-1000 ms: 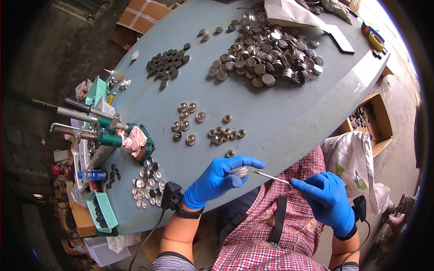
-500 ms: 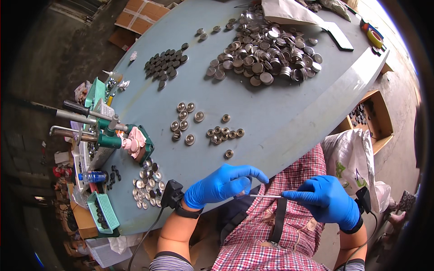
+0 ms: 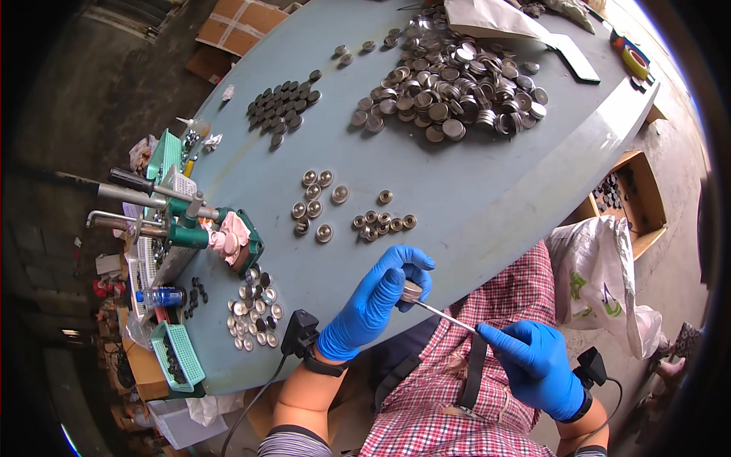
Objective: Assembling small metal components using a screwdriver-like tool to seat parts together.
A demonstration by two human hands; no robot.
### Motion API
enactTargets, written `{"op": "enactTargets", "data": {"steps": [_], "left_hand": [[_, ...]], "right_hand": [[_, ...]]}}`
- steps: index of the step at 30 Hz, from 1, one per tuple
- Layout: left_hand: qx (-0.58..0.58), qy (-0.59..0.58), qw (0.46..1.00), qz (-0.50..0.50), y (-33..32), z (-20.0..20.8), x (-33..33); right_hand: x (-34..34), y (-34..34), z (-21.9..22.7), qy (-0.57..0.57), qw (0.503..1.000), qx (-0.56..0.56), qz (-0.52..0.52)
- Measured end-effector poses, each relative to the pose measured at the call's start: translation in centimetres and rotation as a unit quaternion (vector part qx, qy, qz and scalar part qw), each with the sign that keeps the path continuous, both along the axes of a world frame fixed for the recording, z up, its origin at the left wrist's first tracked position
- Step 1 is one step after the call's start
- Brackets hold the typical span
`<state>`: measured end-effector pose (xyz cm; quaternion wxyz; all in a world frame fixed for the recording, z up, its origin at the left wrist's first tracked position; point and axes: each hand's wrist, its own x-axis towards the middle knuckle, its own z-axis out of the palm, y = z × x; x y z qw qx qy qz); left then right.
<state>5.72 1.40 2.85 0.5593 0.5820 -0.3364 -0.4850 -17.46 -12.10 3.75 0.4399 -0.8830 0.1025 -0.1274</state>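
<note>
In blue gloves, both hands are over the table's near edge. My left hand is closed round a small round metal piece, its ridged side showing between thumb and fingers. My right hand grips a thin straight metal rod, whose handle end is hidden in the fist. The rod's tip meets the round piece at its lower edge. Just beyond the left hand lies a small group of ring-shaped metal parts, and left of these sit several domed metal parts.
A large heap of metal discs covers the far table. Dark discs lie far left. A green hand press stands at the left edge, near small caps and a green basket. A cardboard box is at right.
My left hand has tilted upward and the round metal piece has come into sight in it. The rod has swung from level to slanting, as my right hand moved slightly down.
</note>
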Motion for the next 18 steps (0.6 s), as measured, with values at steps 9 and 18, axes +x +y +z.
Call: {"op": "enactTargets", "data": {"steps": [9,18], "left_hand": [[-0.011,0.009,1.000,-0.014,0.42,0.81,0.11],[0.009,-0.102,0.995,-0.022,0.61,0.76,-0.32]], "right_hand": [[-0.54,0.07,-0.08,-0.006,0.999,-0.047,-0.005],[-0.02,-0.18,0.85,0.070,0.991,-0.111,0.025]]}}
